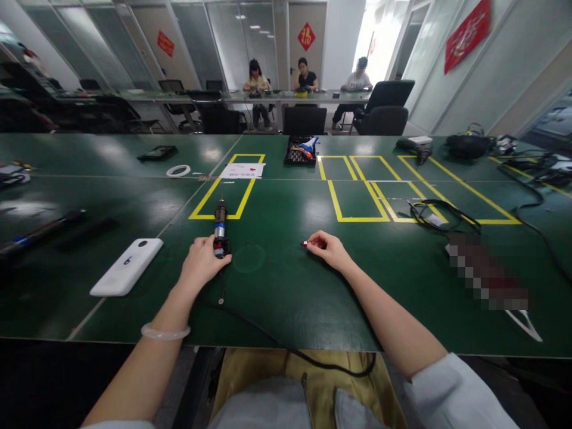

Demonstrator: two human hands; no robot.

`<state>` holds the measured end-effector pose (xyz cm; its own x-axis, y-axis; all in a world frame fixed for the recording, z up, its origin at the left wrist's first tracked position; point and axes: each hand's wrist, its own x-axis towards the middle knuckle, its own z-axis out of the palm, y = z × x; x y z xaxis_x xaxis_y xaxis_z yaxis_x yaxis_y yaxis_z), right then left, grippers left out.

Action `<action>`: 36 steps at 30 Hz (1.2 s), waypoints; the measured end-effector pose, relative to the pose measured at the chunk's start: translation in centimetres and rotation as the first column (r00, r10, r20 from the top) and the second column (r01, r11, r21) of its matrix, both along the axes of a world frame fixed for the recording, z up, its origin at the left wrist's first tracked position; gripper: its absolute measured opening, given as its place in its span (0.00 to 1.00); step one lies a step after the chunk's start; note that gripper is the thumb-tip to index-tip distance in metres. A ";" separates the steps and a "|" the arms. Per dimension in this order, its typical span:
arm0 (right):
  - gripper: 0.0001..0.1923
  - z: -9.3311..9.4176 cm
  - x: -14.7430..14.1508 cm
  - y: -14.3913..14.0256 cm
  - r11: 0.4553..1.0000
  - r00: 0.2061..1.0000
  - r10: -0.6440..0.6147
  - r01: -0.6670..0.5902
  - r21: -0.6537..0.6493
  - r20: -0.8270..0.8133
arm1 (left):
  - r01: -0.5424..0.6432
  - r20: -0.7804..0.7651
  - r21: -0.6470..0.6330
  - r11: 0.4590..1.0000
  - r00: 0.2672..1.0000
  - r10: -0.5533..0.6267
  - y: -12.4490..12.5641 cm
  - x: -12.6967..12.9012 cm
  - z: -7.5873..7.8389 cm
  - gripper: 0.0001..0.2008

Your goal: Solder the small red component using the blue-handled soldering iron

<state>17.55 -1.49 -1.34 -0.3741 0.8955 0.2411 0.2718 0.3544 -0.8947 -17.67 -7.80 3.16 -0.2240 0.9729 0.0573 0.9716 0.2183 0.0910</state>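
Head cam looks down on a big green table (286,286) with yellow tape boxes (357,199) marked out on it. Left hand (203,262) is curled around the near end of a dark pen-shaped tool (220,229), maybe a soldering iron or small electric driver, hard to tell which; the tool lies flat on the table, pointing away from the person, with its far tip just reaching the nearest yellow box. A thin black cable (277,339) trails from near that hand back over the table edge toward the person's lap. Right hand (328,247) rests on the table well apart from the left, fingers pinched shut on a tiny red-and-white piece (305,243) that's too small to identify. There's a pale bangle (165,332) on the left wrist. Just left of the left hand sits a white flat device (127,266) with a dark mark on it. Further back: a white sheet of paper (242,171), a white tape ring (178,171), and a black tray of bits (301,152) with a blue-handled tool in it. A coil of black cable (440,213) sits off to the right. Three other people sit at a far table (304,95) at the back of the room.
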 end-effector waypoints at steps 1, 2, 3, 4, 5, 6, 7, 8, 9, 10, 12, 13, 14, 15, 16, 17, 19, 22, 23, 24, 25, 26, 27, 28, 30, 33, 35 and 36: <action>0.12 0.0 0.0 0.0 1.000 1.000 0.000 0.000 0.002 0.001 | 0.023 0.002 0.007 1.000 1.000 -0.023 0.2 1.3 0.1 0.31; 0.12 -0.1 0.0 0.1 1.000 1.000 0.000 0.000 0.004 0.002 | 0.049 0.004 0.014 0.999 0.999 -0.049 0.4 2.7 0.1 0.30; 0.12 -0.1 0.0 0.1 1.000 1.000 0.001 -0.001 0.005 0.002 | 0.074 0.005 0.023 0.997 0.997 -0.074 0.6 4.1 0.1 0.30; 0.11 -0.2 0.1 0.2 1.000 1.000 0.003 -0.003 0.006 0.002 | 0.100 0.007 0.032 0.995 0.995 -0.100 0.8 5.4 0.2 0.29; 0.11 -0.3 0.1 0.2 1.000 1.000 0.005 -0.005 0.007 0.000 | 0.125 0.009 0.042 0.991 0.992 -0.126 1.0 6.8 0.2 0.29; 0.11 -0.3 0.1 0.3 1.000 1.000 0.008 -0.008 0.007 -0.003 | 0.152 0.012 0.053 0.987 0.988 -0.152 1.3 8.1 0.2 0.29; 0.11 -0.4 0.2 0.3 1.000 1.000 0.011 -0.011 0.009 -0.007 | 0.178 0.016 0.066 0.982 0.984 -0.179 1.5 9.4 0.1 0.29; 0.10 -0.4 0.2 0.4 1.000 1.000 0.013 -0.013 0.012 -0.011 | 0.202 0.021 0.078 0.976 0.979 -0.204 1.7 10.6 0.1 0.29; 0.10 -0.5 0.2 0.4 1.000 1.000 0.014 -0.013 0.015 -0.015 | 0.226 0.027 0.088 0.970 0.973 -0.229 1.9 11.7 0.1 0.29; 0.09 -0.5 0.2 0.4 1.000 1.000 0.012 -0.012 0.020 -0.017 | 0.248 0.036 0.096 0.964 0.967 -0.252 2.1 12.8 0.1 0.29; 0.09 -0.5 0.3 0.4 0.999 1.000 0.005 -0.005 0.032 -0.017 | 0.282 0.055 0.110 0.953 0.956 -0.289 2.4 14.6 0.0 0.31; 0.08 -0.4 0.3 0.4 0.999 1.000 0.000 0.001 0.039 -0.015 | 0.295 0.065 0.117 0.948 0.951 -0.303 2.5 15.3 -0.1 0.31; 0.08 -0.4 0.3 0.4 0.999 1.000 -0.007 0.008 0.048 -0.010 | 0.306 0.074 0.123 0.944 0.946 -0.316 2.6 15.9 -0.1 0.32; 0.08 -0.4 0.3 0.3 0.998 1.000 -0.012 0.012 0.055 -0.003 | 0.315 0.082 0.128 0.940 0.942 -0.327 2.6 16.5 -0.2 0.32; 0.07 -0.3 0.3 0.3 0.998 1.000 -0.018 0.018 0.063 0.002 | 0.322 0.090 0.132 0.938 0.938 -0.335 2.7 16.9 -0.2 0.32; 0.07 -0.3 0.3 0.3 0.997 1.000 -0.023 0.023 0.069 0.009 | 0.329 0.096 0.135 0.935 0.935 -0.343 2.7 17.3 -0.3 0.32; 0.06 -0.2 0.4 0.4 0.997 0.999 -0.031 0.029 0.074 0.021 | 0.337 0.101 0.139 0.931 0.930 -0.352 2.7 17.7 -0.3 0.32; 0.06 0.0 0.4 0.4 0.997 0.999 -0.038 0.036 0.074 0.031 | 0.343 0.101 0.141 0.929 0.928 -0.358 2.7 17.9 -0.3 0.32; 0.06 0.0 0.4 0.4 0.997 0.999 -0.043 0.041 0.072 0.029 | 0.344 0.103 0.143 0.928 0.927 -0.360 2.7 17.9 -0.3 0.32; 0.06 0.0 0.4 0.5 0.996 0.998 -0.049 0.047 0.071 0.026 | 0.345 0.108 0.146 0.927 0.926 -0.362 2.7 17.8 -0.3 0.32; 0.06 0.0 0.4 0.5 0.996 0.998 -0.055 0.053 0.071 0.022 | 0.346 0.111 0.148 0.927 0.925 -0.363 2.7 17.8 -0.3 0.32; 0.06 0.0 0.3 0.5 0.996 0.998 -0.058 0.057 0.071 0.020 | 0.347 0.111 0.148 0.926 0.925 -0.365 2.7 17.8 -0.3 0.32; 0.06 0.0 0.3 0.5 0.996 0.998 -0.061 0.059 0.073 0.020 | 0.348 0.108 0.146 0.926 0.925 -0.364 2.7 17.8 -0.4 0.32; 0.06 0.0 0.3 0.5 0.995 0.998 -0.060 0.059 0.075 0.024 | 0.348 0.103 0.143 0.927 0.926 -0.363 2.7 17.8 -0.4 0.32; 0.06 0.0 0.3 0.5 0.995 0.998 -0.059 0.056 0.079 0.038 | 0.346 0.094 0.141 0.928 0.928 -0.361 2.7 17.9 -0.4 0.32; 0.05 0.0 0.2 0.4 0.995 0.997 -0.059 0.054 0.087 0.054 | 0.353 0.087 0.148 0.924 0.926 -0.368 2.8 18.0 -0.5 0.32; 0.05 0.0 0.1 0.4 0.994 0.996 -0.059 0.053 0.095 0.060 | 0.362 0.085 0.151 0.920 0.923 -0.376 2.8 18.1 -0.6 0.32; 0.05 0.0 0.1 0.5 0.994 0.996 -0.058 0.052 0.099 0.066 | 0.365 0.084 0.154 0.918 0.921 -0.381 2.8 18.2 -0.6 0.32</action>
<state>17.67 -1.03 -1.32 -0.3434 0.8889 0.3031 0.3528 0.4212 -0.8355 0.51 -5.01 2.54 0.1415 0.9721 0.1870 0.9621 -0.1795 0.2051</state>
